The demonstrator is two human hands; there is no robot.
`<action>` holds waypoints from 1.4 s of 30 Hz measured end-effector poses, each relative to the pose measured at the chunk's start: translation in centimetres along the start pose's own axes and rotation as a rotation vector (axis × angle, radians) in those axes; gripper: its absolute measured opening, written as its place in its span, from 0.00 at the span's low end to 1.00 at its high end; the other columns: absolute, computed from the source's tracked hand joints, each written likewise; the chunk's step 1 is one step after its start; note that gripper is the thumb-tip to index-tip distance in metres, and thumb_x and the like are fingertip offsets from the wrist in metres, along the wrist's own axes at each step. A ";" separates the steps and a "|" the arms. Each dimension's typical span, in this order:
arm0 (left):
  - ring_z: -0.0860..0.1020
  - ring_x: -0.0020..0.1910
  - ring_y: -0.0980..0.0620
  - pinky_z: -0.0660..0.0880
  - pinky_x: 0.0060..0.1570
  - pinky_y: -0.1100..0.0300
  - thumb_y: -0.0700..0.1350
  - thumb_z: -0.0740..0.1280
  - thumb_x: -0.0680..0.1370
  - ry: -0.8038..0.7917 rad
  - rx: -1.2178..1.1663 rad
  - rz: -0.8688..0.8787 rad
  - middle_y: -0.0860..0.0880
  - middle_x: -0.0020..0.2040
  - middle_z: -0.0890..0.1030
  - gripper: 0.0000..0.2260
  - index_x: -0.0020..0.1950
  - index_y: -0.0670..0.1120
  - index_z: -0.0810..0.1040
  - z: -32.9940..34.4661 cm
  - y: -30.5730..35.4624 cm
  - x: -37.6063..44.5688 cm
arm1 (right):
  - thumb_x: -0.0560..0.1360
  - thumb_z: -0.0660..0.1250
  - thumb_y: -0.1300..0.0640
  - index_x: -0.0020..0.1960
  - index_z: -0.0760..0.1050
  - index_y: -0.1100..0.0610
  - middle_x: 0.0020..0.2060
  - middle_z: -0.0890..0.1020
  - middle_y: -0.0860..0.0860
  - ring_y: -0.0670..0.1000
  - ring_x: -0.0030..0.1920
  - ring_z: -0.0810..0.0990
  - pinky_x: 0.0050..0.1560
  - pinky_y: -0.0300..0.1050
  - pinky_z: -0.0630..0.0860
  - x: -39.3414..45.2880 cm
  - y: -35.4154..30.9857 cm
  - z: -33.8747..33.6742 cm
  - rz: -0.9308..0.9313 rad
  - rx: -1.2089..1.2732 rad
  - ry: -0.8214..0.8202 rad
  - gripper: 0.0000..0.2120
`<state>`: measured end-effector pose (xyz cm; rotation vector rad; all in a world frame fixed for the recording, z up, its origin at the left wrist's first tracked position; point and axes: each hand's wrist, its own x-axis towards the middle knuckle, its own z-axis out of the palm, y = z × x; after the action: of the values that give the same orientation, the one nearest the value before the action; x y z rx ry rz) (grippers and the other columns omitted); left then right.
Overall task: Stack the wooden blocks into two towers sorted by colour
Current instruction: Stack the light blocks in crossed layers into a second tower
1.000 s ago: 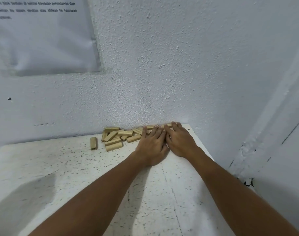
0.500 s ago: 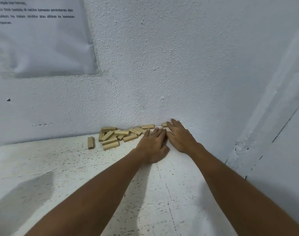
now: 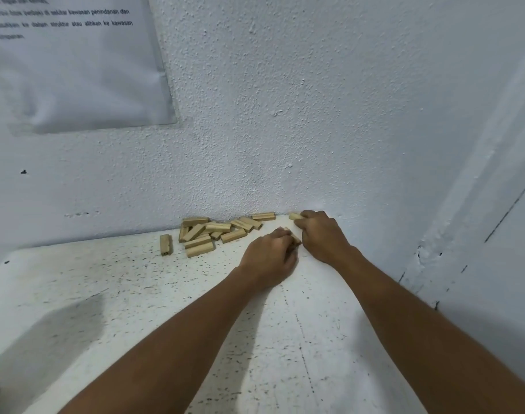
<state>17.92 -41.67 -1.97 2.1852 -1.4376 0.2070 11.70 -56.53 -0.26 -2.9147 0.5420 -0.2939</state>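
Several pale wooden blocks (image 3: 215,231) lie in a loose heap against the wall at the back of the white speckled table (image 3: 135,294). One block (image 3: 165,244) lies alone to the left of the heap. My left hand (image 3: 270,258) has its fingers curled round a block (image 3: 294,237) right of the heap. My right hand (image 3: 322,236) sits beside it near the table's back right corner, fingers curled on another block (image 3: 295,216) whose end shows by the wall.
A rough white wall (image 3: 285,130) rises directly behind the blocks. A paper notice (image 3: 73,61) hangs on it at upper left. The table's right edge (image 3: 383,294) runs close to my right forearm, beside a second wall.
Both hands lay flat with straight fingers on the blocks before. Now their fingers have curled and each grips a block, pulled slightly back from the wall.
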 end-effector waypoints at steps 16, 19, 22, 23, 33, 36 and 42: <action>0.76 0.34 0.49 0.75 0.37 0.50 0.41 0.63 0.73 0.002 -0.129 -0.097 0.49 0.38 0.80 0.06 0.40 0.44 0.80 -2.7 6.0 -8.8 | 0.78 0.57 0.61 0.52 0.75 0.62 0.51 0.75 0.57 0.58 0.51 0.74 0.44 0.48 0.69 -13.7 -5.7 -2.2 0.021 0.022 0.030 0.09; 0.74 0.31 0.49 0.74 0.34 0.51 0.41 0.63 0.72 0.012 -0.143 -0.080 0.48 0.36 0.79 0.06 0.38 0.44 0.78 -3.3 7.5 -11.6 | 0.77 0.58 0.60 0.47 0.76 0.63 0.46 0.73 0.57 0.60 0.48 0.74 0.45 0.50 0.71 -16.9 -6.8 -3.2 0.011 0.095 -0.007 0.09; 0.73 0.30 0.51 0.73 0.32 0.51 0.41 0.63 0.72 0.019 -0.147 -0.064 0.50 0.34 0.77 0.06 0.36 0.44 0.77 -4.0 8.8 -14.0 | 0.76 0.59 0.60 0.43 0.75 0.63 0.42 0.69 0.55 0.60 0.44 0.75 0.42 0.49 0.72 -19.8 -7.9 -3.9 -0.001 0.140 -0.041 0.08; 0.73 0.30 0.51 0.73 0.32 0.51 0.41 0.63 0.71 0.015 -0.146 -0.055 0.50 0.33 0.77 0.06 0.36 0.44 0.77 -4.2 8.9 -14.7 | 0.75 0.60 0.60 0.42 0.74 0.63 0.42 0.70 0.55 0.60 0.43 0.75 0.41 0.50 0.73 -20.6 -8.3 -4.1 -0.010 0.147 -0.055 0.08; 0.77 0.34 0.53 0.75 0.33 0.54 0.38 0.64 0.73 0.000 -0.184 0.043 0.52 0.36 0.80 0.07 0.39 0.45 0.82 -7.4 11.3 -23.9 | 0.74 0.62 0.58 0.44 0.78 0.59 0.41 0.73 0.52 0.54 0.42 0.74 0.42 0.51 0.73 -28.8 -11.0 -3.7 -0.137 0.196 -0.043 0.07; 0.81 0.42 0.50 0.78 0.38 0.52 0.41 0.63 0.73 -0.031 -0.164 0.052 0.51 0.41 0.84 0.09 0.41 0.43 0.84 -8.5 11.3 -26.4 | 0.76 0.64 0.56 0.47 0.81 0.58 0.42 0.74 0.50 0.53 0.42 0.75 0.43 0.50 0.73 -30.5 -11.9 -3.4 -0.199 0.240 -0.033 0.08; 0.81 0.51 0.50 0.78 0.47 0.55 0.48 0.63 0.72 -0.021 -0.156 0.063 0.48 0.48 0.84 0.14 0.42 0.42 0.85 -11.1 11.0 -31.0 | 0.76 0.67 0.53 0.56 0.83 0.55 0.51 0.76 0.47 0.50 0.50 0.75 0.49 0.48 0.74 -32.4 -13.9 -2.4 -0.315 0.325 -0.030 0.11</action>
<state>-3.48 -14.39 -1.01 2.0246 -1.4841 0.0910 -13.78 -32.11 -0.50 -2.6694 0.0201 -0.3394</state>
